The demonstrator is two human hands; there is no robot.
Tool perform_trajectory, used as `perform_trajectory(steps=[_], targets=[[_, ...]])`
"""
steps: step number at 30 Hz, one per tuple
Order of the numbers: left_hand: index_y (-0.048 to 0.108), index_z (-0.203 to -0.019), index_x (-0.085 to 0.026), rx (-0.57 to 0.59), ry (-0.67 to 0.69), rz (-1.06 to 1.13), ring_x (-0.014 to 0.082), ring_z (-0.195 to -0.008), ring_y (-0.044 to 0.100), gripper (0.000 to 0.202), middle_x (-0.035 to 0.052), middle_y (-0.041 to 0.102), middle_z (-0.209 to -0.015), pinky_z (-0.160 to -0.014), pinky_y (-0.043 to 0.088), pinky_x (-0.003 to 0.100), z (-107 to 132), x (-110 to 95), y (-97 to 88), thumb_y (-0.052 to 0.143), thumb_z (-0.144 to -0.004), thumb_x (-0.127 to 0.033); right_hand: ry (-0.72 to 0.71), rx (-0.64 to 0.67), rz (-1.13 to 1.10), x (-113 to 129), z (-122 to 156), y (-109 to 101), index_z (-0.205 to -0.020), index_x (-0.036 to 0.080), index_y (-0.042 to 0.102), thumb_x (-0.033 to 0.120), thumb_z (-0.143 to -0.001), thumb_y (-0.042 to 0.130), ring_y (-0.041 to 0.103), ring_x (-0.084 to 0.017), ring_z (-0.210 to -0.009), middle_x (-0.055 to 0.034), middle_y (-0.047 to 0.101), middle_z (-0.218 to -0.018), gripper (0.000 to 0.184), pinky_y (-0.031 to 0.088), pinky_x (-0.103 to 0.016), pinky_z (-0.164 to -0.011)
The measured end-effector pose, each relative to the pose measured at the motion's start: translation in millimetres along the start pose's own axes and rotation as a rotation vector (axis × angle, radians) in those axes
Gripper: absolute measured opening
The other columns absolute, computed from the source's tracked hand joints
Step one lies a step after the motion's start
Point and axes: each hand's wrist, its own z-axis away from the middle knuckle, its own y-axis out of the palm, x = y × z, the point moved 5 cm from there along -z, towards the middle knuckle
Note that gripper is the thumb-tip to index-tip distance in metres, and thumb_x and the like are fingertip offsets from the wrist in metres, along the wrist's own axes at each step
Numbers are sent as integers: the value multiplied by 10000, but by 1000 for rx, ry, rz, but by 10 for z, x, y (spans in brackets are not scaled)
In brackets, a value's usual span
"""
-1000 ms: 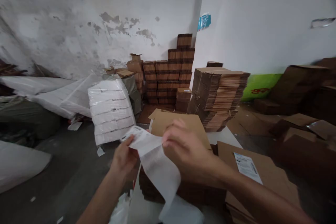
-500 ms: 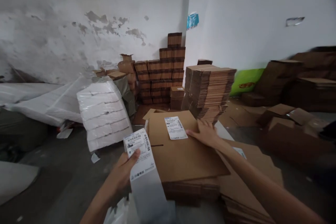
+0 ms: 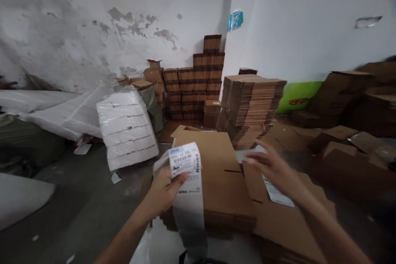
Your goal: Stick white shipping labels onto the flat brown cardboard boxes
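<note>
My left hand is closed on a strip of white shipping labels; the strip hangs down from my fingers toward the bottom edge. In front of it lies a stack of flattened cardboard boxes. My right hand hovers with fingers spread above a second flat box to the right, just over the white label stuck on it. The hand holds nothing and is slightly blurred.
A tall pile of flat cartons stands behind the boxes. More cartons are stacked in the corner. A wrapped white bundle sits on the floor at left. Loose brown boxes lie at right.
The labelled flat box that my right hand was touching now lies on the right pile. An unlabelled box is now on top in front of me. My left hand raised the label strip.
</note>
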Motion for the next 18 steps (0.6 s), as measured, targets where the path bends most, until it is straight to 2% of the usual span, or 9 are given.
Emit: perform_trajectory(steps=[2,3,4,6,9,12,15,16,18], targets=[[706,-1072,-200,16,32,-83,291,-1183,537,301,86,687,-1136,-1104,294,423,16,-13,99,628,-803,-309,-181,273,-111,777,-58,628,-1187,240,519,375,-750,673,650,-204,-938,-65,680,-1032,483,502,-372,-875],[712,-1062,-209,23,32,-76,297,-1196,525,308,80,691,-1126,-1118,271,421,32,-28,125,668,-768,-291,-248,339,-135,1072,-63,838,-1122,246,552,303,-795,631,639,-186,-955,-41,681,-1030,342,492,-356,-880],[708,-1071,-213,29,11,-13,299,-1202,521,332,75,689,-1133,-1119,272,417,49,-45,136,689,-749,-290,-306,363,-133,1289,-55,981,-1051,246,578,247,-816,605,630,-173,-958,-20,682,-1009,237,483,-340,-876],[677,-1125,-184,15,-112,294,303,-1157,557,385,89,677,-1157,-1069,357,419,75,-54,120,655,-777,-346,-374,319,-76,1501,-7,1103,-954,239,595,170,-851,545,614,-155,-944,4,680,-979,134,463,-316,-853],[647,-1109,-66,-186,-415,804,289,-895,676,374,152,716,-994,-834,536,414,68,76,6,499,-873,-316,-522,323,24,1582,117,1123,-942,225,606,146,-870,521,583,-156,-902,-13,663,-938,136,440,-301,-813],[641,-1013,-8,-535,-478,902,225,-657,683,273,133,707,-752,-660,566,327,7,344,-325,459,-869,-153,-641,294,-45,1635,21,982,-818,205,612,205,-885,519,543,-164,-910,-39,605,-920,114,428,-304,-799],[593,-1059,-69,-803,-411,840,144,-581,657,333,48,667,-642,-611,546,229,20,636,-711,290,-925,-99,-445,96,-192,1464,-479,797,-831,195,559,323,-924,439,550,-150,-837,-35,578,-876,199,442,-296,-747],[584,-1054,-95,-835,-396,814,127,-588,656,345,32,665,-642,-616,539,209,42,702,-789,259,-935,-96,-348,56,-133,1335,-666,802,-865,190,546,346,-932,398,554,-147,-802,-36,582,-860,225,445,-291,-723],[597,-965,-119,-792,-402,762,127,-553,637,294,21,657,-624,-569,523,208,89,760,-823,305,-936,-118,-182,48,108,1024,-956,912,-921,166,553,355,-907,413,564,-167,-796,-59,600,-865,236,445,-303,-719]])
